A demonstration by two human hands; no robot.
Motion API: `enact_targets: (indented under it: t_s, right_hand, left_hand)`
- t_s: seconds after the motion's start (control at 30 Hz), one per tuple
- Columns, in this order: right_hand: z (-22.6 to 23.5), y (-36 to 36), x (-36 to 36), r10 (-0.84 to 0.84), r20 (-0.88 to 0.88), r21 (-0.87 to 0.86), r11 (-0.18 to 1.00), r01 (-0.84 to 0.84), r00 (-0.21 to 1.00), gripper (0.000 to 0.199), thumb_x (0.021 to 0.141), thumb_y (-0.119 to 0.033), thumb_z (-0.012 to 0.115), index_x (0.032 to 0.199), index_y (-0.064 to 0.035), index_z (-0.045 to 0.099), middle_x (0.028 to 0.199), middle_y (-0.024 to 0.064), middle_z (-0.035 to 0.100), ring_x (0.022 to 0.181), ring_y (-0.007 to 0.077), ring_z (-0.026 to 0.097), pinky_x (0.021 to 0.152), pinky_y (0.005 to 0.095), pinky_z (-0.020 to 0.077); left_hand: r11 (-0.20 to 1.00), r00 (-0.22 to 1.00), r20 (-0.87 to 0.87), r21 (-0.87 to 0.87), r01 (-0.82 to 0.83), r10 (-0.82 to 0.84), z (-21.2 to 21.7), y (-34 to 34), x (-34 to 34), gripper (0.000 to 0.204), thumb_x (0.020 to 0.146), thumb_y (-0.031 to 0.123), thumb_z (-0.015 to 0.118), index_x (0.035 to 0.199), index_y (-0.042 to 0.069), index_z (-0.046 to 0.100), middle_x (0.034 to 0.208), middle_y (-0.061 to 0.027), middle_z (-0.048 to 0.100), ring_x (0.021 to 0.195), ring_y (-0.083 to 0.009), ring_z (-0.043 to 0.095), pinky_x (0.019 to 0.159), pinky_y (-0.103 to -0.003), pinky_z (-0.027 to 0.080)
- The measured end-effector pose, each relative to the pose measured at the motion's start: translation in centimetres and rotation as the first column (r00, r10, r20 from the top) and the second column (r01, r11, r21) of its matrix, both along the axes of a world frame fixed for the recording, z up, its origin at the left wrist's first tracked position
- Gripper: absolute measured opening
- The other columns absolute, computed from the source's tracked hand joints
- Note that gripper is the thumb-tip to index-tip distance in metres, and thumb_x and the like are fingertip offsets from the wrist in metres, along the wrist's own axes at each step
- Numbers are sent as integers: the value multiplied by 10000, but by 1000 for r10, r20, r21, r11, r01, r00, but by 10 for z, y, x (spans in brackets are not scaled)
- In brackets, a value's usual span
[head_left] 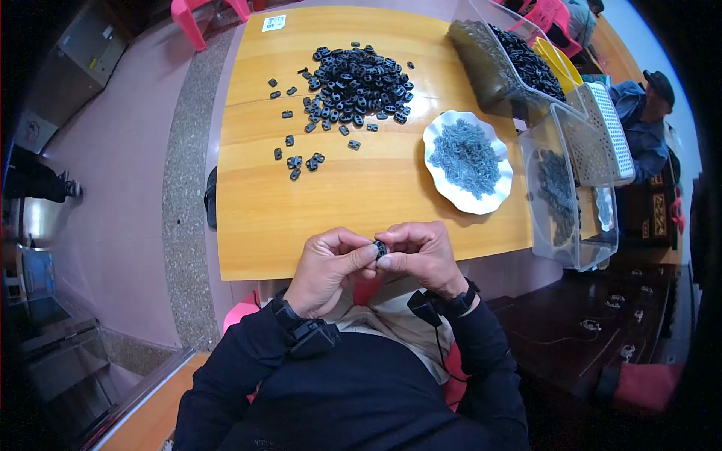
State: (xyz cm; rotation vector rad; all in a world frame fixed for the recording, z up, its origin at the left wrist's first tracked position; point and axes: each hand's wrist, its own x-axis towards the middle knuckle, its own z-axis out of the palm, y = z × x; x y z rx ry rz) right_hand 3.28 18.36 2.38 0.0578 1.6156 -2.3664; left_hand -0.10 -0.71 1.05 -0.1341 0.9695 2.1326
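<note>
Just past the near edge of the table, above my lap, a small black oval cord lock [380, 247] with holes is held between both hands. My left hand [331, 264] pinches it from the left with thumb and fingers. From the other side, the thumb and forefinger of my right hand [423, 260] close on it. A heap of similar black cord locks [361, 83] lies on the far part of the table, with several strays to its left and front. A white scalloped plate [485, 204] to the right holds a mound of fine grey-blue pieces, too small to make out.
The wooden table [338, 195] has a small white card [274, 23] at its far left. Along its right side stand a clear bin [481, 68] of black parts, a nearer clear box [545, 240], a white perforated basket [602, 128] and a yellow tub [560, 60]. Another person [639, 124] sits beyond them.
</note>
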Motion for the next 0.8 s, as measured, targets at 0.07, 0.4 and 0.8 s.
enact_targets:
  t_s: [0.07, 0.4, 0.8]
  right_hand:
    - [0, 0, -1, 5, -1, 9, 1000, -5, 1000, 269, 795, 90, 661, 1060, 59, 622, 943, 139, 672, 831, 186, 675, 720, 288, 570]
    - [-7, -1, -1, -23, -122, 145, 989, 41, 992, 277, 846, -23, 665, 1104, 43, 589, 909, 71, 665, 812, 115, 644, 744, 241, 534]
    - [16, 4, 24, -174, -226, 257, 938, 231, 958, 283, 857, -9, 626, 1139, 12, 607, 885, 17, 625, 770, 74, 593, 694, 219, 513]
  left_hand:
    - [1000, 1000, -18, 2, -2, 2, -1, 1, -1, 87, 865, 34, 646, 950, 19, 637, 877, -96, 680, 718, -116, 653, 640, -220, 556]
    - [988, 990, -134, -138, -72, 53, 12, 7, -1, 171, 892, 56, 610, 1039, -31, 621, 917, -85, 664, 763, -118, 644, 690, -219, 540]
    - [991, 981, -192, -126, -48, 23, 9, 11, 10, 147, 884, 73, 623, 1007, -6, 612, 849, -72, 645, 691, -127, 621, 650, -244, 539]
